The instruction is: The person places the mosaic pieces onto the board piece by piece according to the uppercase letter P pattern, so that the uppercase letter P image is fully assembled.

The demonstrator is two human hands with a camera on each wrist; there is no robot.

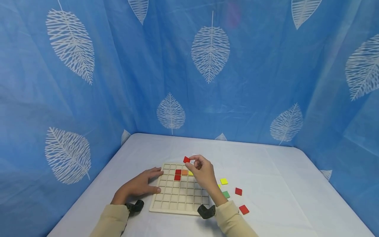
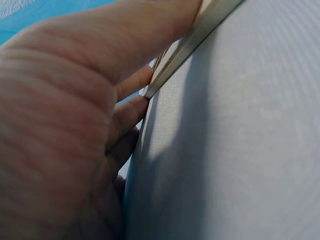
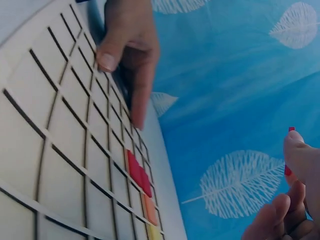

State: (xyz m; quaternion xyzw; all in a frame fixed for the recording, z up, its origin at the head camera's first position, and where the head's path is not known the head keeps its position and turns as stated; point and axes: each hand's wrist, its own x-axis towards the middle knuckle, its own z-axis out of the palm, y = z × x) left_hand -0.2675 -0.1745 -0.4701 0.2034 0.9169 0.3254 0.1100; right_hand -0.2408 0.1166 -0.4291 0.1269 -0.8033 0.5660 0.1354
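A wooden grid board [image 1: 173, 199] lies on the table. Two red tiles [image 1: 177, 177], an orange tile [image 1: 185, 172] and a partly hidden yellow tile [image 1: 190, 173] sit in its cells near the far side. My right hand [image 1: 204, 172] pinches a red square tile [image 1: 186, 159] between thumb and fingers, raised over the board's far edge. In the right wrist view only slivers of that tile show at the fingertips. My left hand [image 1: 142, 183] rests at the board's left edge, fingers extended and thumb apart, touching the rim [image 2: 172, 65] in the left wrist view.
Right of the board lie loose tiles: a yellow tile [image 1: 224, 181], a green tile [image 1: 226, 194], two red tiles [image 1: 238, 191], and another yellow one partly behind the right wrist. A blue leaf-patterned curtain [image 1: 237, 92] surrounds the white table [image 1: 281, 197].
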